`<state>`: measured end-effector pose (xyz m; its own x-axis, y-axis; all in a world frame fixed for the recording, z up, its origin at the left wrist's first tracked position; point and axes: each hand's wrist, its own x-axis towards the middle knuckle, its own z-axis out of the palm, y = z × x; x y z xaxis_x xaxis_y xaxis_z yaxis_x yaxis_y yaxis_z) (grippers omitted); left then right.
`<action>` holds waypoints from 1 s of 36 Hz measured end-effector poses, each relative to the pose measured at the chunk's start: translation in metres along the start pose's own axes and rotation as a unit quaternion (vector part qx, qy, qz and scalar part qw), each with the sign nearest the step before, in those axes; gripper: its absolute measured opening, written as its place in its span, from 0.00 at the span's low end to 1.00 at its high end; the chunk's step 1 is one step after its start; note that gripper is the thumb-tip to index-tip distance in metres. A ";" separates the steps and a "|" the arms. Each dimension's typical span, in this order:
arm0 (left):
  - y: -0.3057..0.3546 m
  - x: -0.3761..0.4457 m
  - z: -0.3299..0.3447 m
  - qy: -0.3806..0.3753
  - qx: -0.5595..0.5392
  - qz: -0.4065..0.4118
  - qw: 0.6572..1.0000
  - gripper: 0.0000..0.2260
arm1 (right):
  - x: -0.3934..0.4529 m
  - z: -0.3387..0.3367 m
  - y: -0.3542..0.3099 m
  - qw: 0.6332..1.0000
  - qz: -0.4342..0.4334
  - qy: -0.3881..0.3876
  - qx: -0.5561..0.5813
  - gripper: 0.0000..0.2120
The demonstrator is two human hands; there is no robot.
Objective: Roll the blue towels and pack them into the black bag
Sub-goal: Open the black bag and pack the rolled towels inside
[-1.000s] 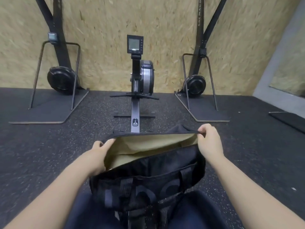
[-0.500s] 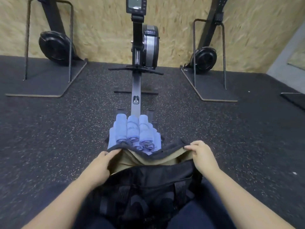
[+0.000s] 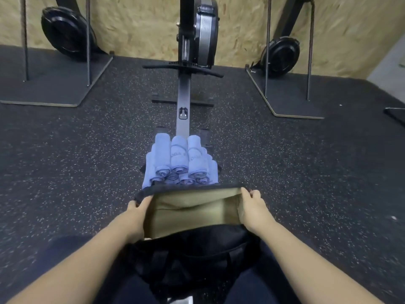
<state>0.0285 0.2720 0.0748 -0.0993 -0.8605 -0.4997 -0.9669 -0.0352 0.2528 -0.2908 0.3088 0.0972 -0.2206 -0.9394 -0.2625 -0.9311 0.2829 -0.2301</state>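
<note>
The black fabric bag (image 3: 192, 249) sits at lower centre, the left hand (image 3: 137, 212) on its left rim, the right hand (image 3: 252, 209) on its right. Just above, stacked blue rolled towels (image 3: 182, 163) lie before the black rowing machine (image 3: 197, 40) at upper centre.

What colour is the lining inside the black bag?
Tan, a khaki-olive shade; the lining shows clearly in the head view.

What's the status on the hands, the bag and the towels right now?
Left hand and right hand grip the black bag mouth, spread open. Rolled blue towels stacked just beyond, none inside. Nothing blocking.
</note>
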 end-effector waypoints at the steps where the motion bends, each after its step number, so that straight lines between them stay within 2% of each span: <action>1: 0.001 0.000 0.001 0.005 -0.017 0.006 1.000 0.46 | -0.001 0.002 -0.002 1.000 0.002 0.011 -0.003 0.29; 3: 0.000 0.000 0.001 0.040 -0.050 0.025 0.998 0.44 | -0.003 0.005 -0.001 0.999 0.003 0.033 -0.005 0.30; 5: 0.000 -0.007 0.003 0.077 -0.052 0.053 0.994 0.40 | -0.004 0.006 0.004 0.999 0.010 0.018 -0.029 0.32; 9: 0.000 -0.023 0.027 0.019 -0.014 0.109 0.994 0.40 | -0.006 0.006 0.013 0.995 0.051 -0.077 -0.048 0.32; 15: 0.000 -0.023 0.050 -0.015 -0.027 0.076 0.997 0.41 | -0.009 0.021 0.009 0.990 0.080 -0.108 -0.041 0.34; 22: -0.018 -0.013 0.048 0.018 -0.088 0.041 0.995 0.44 | -0.021 0.036 0.019 0.990 0.031 -0.112 -0.083 0.43; 28: -0.015 -0.009 0.048 0.001 -0.146 0.065 0.987 0.44 | -0.030 0.054 0.020 0.984 0.030 -0.156 -0.083 0.47; 30: -0.012 -0.013 0.049 -0.022 -0.121 0.088 0.989 0.44 | -0.028 0.051 0.023 0.981 0.044 -0.173 -0.074 0.46; 33: -0.011 -0.020 0.054 -0.036 -0.084 0.111 0.990 0.45 | -0.029 0.045 0.027 0.975 0.076 -0.203 -0.056 0.38; 36: -0.014 -0.025 0.056 -0.036 -0.086 0.115 0.989 0.45 | -0.034 0.046 0.025 0.971 0.078 -0.218 -0.064 0.35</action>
<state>0.0315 0.3228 0.0374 -0.3352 -0.8178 -0.4679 -0.8631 0.0673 0.5006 -0.2936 0.3568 0.0569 -0.2439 -0.7083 -0.6624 -0.9309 0.3626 -0.0449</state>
